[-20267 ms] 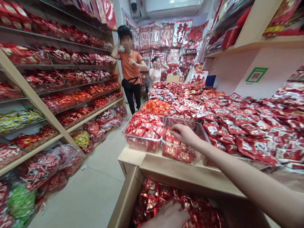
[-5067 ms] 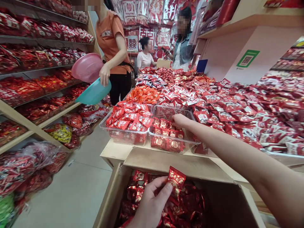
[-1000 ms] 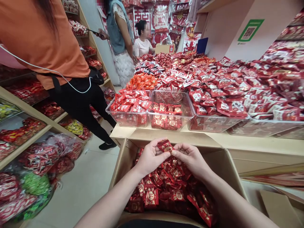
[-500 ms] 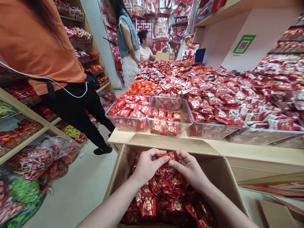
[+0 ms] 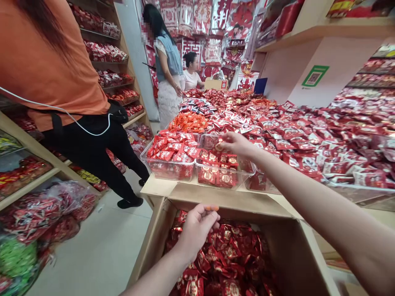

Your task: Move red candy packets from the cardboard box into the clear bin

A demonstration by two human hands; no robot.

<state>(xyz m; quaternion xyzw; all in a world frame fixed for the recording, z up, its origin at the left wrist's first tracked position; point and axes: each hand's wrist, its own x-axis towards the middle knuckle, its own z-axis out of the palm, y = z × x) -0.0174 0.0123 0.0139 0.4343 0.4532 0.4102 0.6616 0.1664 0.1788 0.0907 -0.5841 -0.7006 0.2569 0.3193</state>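
My right hand [image 5: 235,144] reaches over a clear plastic bin [image 5: 226,181], its fingers closed at the tips on a small red wrapped candy, mostly hidden behind them. Red-and-gold wrapped candies [image 5: 217,179] sit in rows in the bin beneath it. Above the open cardboard box [image 5: 299,263], my left hand [image 5: 197,230] is closed, thumb against the curled fingers, with nothing visible between them. Many loose candies [image 5: 228,250] of the same red-and-gold kind fill the bottom of the box.
A neighbouring clear bin [image 5: 171,170] holds brighter red packets. Heaps of red packets [image 5: 293,131] cover the display behind. A person in an orange top [image 5: 61,61] stands at left by shelves; two people are farther back. Plastic bags of goods [image 5: 58,209] lie on the floor.
My right hand has moved up and away from my left hand, from above the box to the clear bin, carrying the candy. My left hand stays over the box, without the candy.
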